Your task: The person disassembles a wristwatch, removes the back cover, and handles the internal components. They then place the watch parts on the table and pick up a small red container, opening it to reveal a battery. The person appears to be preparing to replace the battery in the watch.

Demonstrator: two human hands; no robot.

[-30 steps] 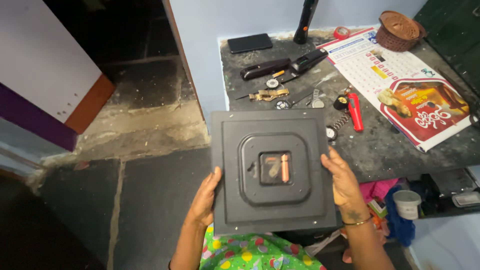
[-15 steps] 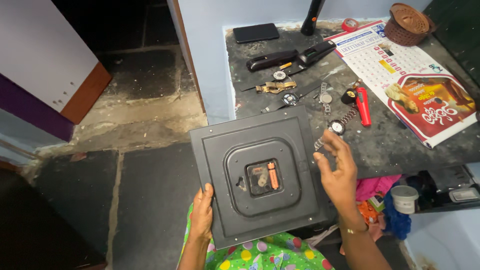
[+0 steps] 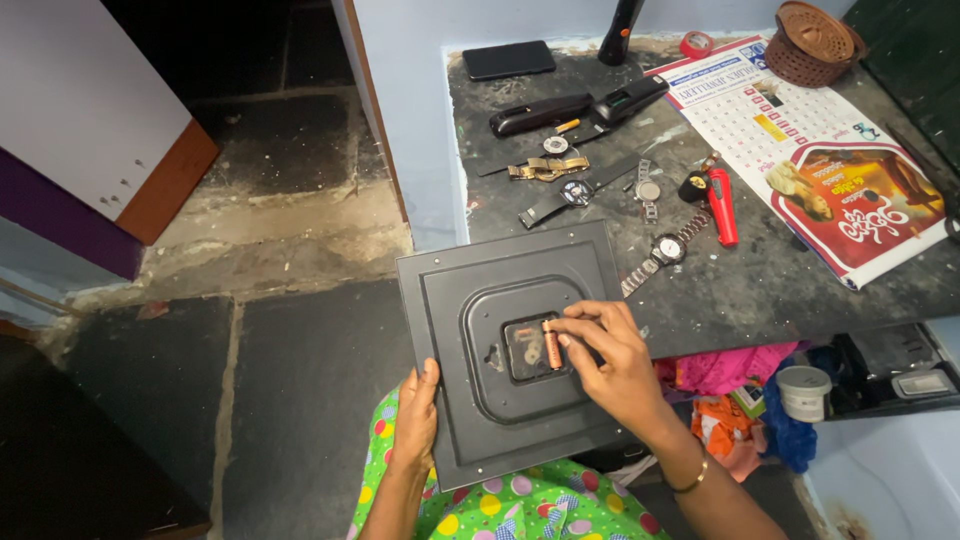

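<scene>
We hold a square black clock back [image 3: 470, 300] over our lap, its upper edge just at the near edge of the dark worktable [image 3: 760, 280]. Our left hand [image 3: 414, 418] grasps the panel's lower left edge, thumb on the face and fingers curled underneath. Our right hand [image 3: 610, 360] rests on the panel's raised centre, fingers bent, with thumb and forefinger pinching the end of a small copper-coloured battery [image 3: 550, 350] that sits in the clock movement [image 3: 530, 350] at the middle of the panel. Beyond the panel, on the worktable, a steel-band wristwatch [image 3: 665, 250] lies just past the panel's upper right corner, and a red-handled tool [image 3: 722, 205] lies a little farther to the right of it. Farther back from the panel lie a gold-band watch [image 3: 545, 168], a dark-strapped watch [image 3: 570, 195] and two black oblong devices [image 3: 580, 105]. A printed calendar sheet [image 3: 830, 150] covers the table's right side, with a woven brown basket [image 3: 812, 42] at its far corner. A black phone [image 3: 508, 60] lies at the far edge.
</scene>
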